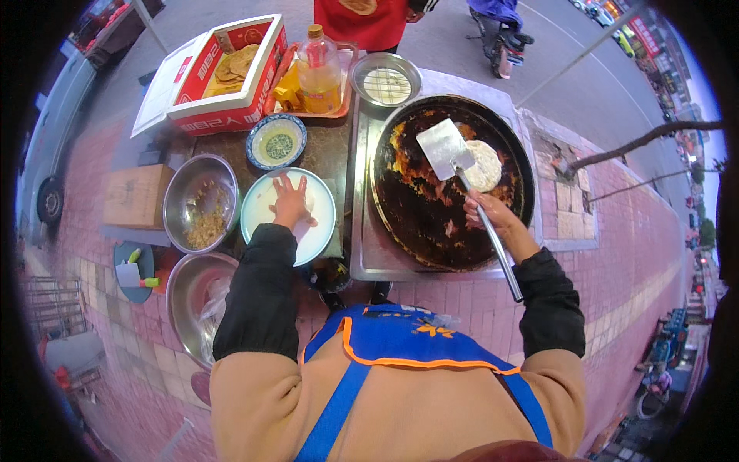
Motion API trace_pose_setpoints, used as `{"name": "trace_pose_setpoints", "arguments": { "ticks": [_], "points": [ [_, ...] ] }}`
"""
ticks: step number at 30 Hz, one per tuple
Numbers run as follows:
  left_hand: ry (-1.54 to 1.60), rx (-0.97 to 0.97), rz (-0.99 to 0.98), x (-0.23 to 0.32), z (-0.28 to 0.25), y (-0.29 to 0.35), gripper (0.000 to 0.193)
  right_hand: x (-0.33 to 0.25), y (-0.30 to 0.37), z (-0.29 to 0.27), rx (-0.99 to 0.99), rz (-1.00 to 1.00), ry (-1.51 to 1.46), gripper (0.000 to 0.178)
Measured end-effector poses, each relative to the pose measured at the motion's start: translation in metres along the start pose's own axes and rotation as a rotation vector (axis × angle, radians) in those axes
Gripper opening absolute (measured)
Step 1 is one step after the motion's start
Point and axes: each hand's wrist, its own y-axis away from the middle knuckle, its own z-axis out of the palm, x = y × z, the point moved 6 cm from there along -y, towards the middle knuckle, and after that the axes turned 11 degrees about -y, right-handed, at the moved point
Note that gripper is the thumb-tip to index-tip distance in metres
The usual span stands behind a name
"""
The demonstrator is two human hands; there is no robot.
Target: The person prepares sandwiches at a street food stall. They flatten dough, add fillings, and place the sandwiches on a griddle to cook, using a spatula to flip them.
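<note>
My left hand (290, 203) is spread, fingers apart, over a round white bowl with a light blue rim (331, 204). Something white fills this bowl; whether my fingers touch it I cannot tell. Wrapped around the long metal handle of a spatula (445, 148), my right hand (495, 215) is over a big round black pan (416, 223). The spatula's flat blade is above the pan's upper middle, next to a pale round flatbread (485, 166) lying in the pan. Browned patches and oil mark the pan's surface.
Left of the white bowl are a steel bowl of brownish filling (204, 219) and a patterned bowl with green bits (278, 145). Behind stand an oil bottle (319, 73), a foam box of flatbreads (219, 115) and a round steel dish (386, 81). A person in red (358, 27) stands opposite.
</note>
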Motion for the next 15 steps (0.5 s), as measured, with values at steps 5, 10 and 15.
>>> {"name": "trace_pose_setpoints", "arguments": {
  "ticks": [5, 10, 15],
  "points": [
    [-0.021, -0.003, -0.012, 0.002, 0.000, -0.001, 0.143, -0.111, -0.064, -0.015, 0.163, -0.170, 1.114, 0.048],
    [-0.015, 0.000, -0.017, 0.005, -0.002, -0.002, 0.140, -0.226, -0.166, -0.003, 0.347, -0.345, 2.271, 0.044],
    [-0.040, -0.023, -0.033, 0.005, -0.004, 0.001, 0.138, -0.273, -0.255, -0.011, -0.084, -0.187, 1.880, 0.040]
  ]
}}
